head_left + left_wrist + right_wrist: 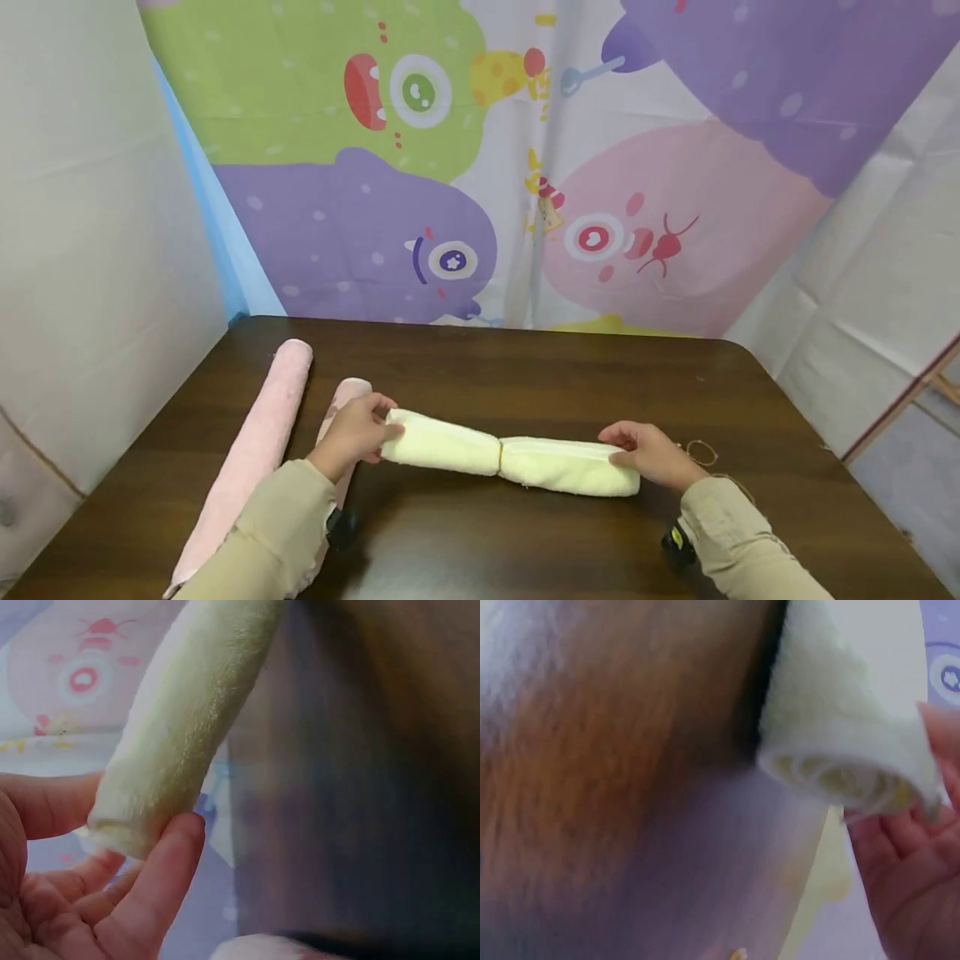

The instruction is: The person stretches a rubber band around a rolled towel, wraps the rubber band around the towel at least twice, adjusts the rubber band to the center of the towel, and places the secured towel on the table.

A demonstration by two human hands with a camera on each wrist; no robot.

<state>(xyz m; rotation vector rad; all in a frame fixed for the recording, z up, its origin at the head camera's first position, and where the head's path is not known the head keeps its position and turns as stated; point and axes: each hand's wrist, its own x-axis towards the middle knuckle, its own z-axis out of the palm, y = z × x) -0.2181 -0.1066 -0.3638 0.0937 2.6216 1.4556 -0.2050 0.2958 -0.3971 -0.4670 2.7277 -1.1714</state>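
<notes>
A pale yellow rolled towel [570, 467] lies crosswise between my hands, with a thin tie cinched round its middle. My left hand [358, 429] pinches its left end between thumb and fingers; the left wrist view shows that end of the yellow towel [180, 735] slanting away from the fingers. At the opposite end, my right hand [651, 454] grips the roll with the thumb in front and fingers behind. Spiral layers show in the end of the yellow towel [847, 776] in the right wrist view. The towel's left end is raised over the dark table.
On the left lies a long pink rolled towel [247, 450]. A second pink roll [352, 390] is partly covered by my left hand and sleeve. Loops of thin string [702, 452] lie beside my right wrist on the brown table [525, 367]. A cartoon-print curtain [517, 167] hangs behind.
</notes>
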